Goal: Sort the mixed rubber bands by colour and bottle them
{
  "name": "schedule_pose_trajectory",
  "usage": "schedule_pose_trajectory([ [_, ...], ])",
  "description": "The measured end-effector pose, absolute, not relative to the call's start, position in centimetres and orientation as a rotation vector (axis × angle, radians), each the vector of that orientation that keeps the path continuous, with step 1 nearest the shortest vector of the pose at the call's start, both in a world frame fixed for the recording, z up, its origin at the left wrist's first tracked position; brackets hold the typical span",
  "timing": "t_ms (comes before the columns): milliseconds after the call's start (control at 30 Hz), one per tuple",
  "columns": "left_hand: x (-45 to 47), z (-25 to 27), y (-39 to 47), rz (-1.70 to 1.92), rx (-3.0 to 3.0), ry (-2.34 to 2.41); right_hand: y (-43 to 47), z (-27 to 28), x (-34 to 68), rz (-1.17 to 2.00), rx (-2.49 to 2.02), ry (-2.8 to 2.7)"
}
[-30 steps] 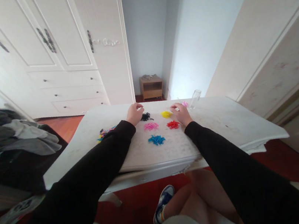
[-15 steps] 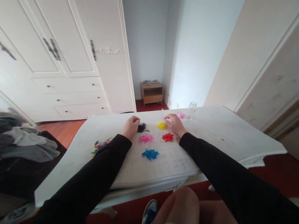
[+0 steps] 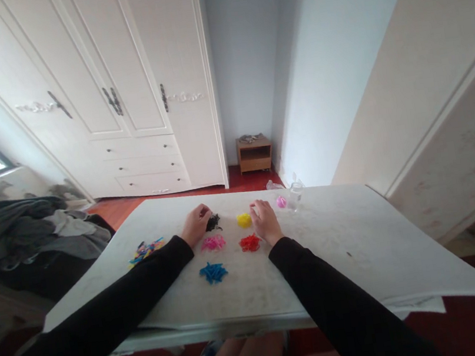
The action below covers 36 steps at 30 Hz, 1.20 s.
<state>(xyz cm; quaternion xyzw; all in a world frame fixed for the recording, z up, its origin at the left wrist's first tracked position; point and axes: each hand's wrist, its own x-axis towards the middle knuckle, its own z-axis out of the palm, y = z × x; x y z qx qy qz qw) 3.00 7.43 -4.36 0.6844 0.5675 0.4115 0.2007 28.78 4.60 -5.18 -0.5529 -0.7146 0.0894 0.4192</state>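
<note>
My left hand (image 3: pixel 197 224) rests at the left side of a pile of small black pieces (image 3: pixel 213 223), its fingers curled together at the pile's edge. Whatever is between those fingertips is too small to make out. To the right, my right hand (image 3: pixel 265 221) is beside a yellow pile (image 3: pixel 244 220), with bent fingers somewhat apart and nothing visible in them. Nearer me lie a pink pile (image 3: pixel 213 243), a red pile (image 3: pixel 249 243) and a blue pile (image 3: pixel 213 273) of thin pieces. A mixed-colour heap (image 3: pixel 145 252) lies left of my left forearm.
A clear glass jar (image 3: pixel 297 196) and a round pink object (image 3: pixel 281 202) stand behind my right hand on the white table (image 3: pixel 347 286). A small dark bit (image 3: pixel 349 254) lies at right. Piled clothes (image 3: pixel 28 245) are at left, a white wardrobe (image 3: pixel 197 148) behind.
The camera view has shifted, bringing a window into sight at left. Both hands stay beside the same black and yellow piles; the right hand's fingers look slightly more drawn in.
</note>
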Motion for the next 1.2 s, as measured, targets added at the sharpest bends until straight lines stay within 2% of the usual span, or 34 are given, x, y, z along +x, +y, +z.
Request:
schedule_pose_trajectory([
  [267, 3.4, -4.3, 7.3, 1.115, 1.938, 1.680, 4.5, -5.2, 28.6, 0.252, -1.439, -1.805],
  [1000, 4.6, -3.9, 7.1, 0.977, 2.049, 1.678, 4.3, -5.0, 28.7, 0.079, -1.517, -1.881],
  [1200, 3.9, -2.5, 7.1, 0.945, 2.121, 1.668, 4.6, -5.2, 28.9, 0.051, -1.536, -1.906],
])
